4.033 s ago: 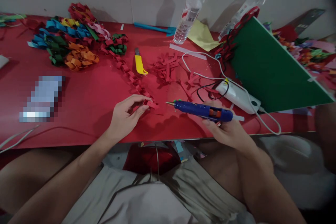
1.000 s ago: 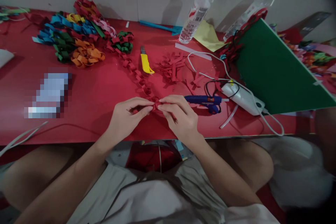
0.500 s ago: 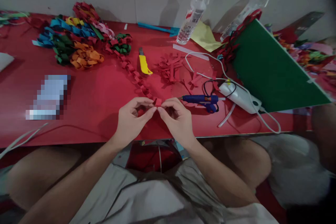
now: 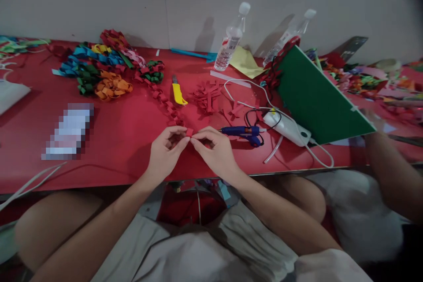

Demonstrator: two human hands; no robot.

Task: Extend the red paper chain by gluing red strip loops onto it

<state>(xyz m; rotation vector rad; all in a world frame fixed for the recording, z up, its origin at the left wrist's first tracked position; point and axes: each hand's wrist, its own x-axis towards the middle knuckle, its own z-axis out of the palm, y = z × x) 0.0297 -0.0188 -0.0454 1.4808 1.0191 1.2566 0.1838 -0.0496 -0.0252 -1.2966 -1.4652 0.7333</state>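
Note:
Between my two hands a small red paper loop (image 4: pixel 189 132) is pinched, at the near end of a red paper chain (image 4: pixel 161 96). My left hand (image 4: pixel 169 150) closes thumb and fingers on its left side. From the right, my right hand (image 4: pixel 212 149) pinches the same loop, thumb tips almost meeting. Just right of that hand lies a blue glue gun (image 4: pixel 243 132), its nozzle close to my fingers. Loose red paper strips (image 4: pixel 206 95) are heaped beyond, beside a yellow utility knife (image 4: pixel 178 93).
Multicoloured paper chains (image 4: pixel 109 83) are piled back left, near a blurred phone (image 4: pixel 69 130). Water bottles (image 4: pixel 228 48) stand by the wall. A white power strip (image 4: pixel 287 128) with cords lies before a leaning green board (image 4: pixel 324 97). Another person's arm (image 4: pixel 386 167) is at far right.
The view has tilted and shifted slightly, so everything sits lower. Both hands keep their pinch on the red loop. The other person's hand now shows beside the green board.

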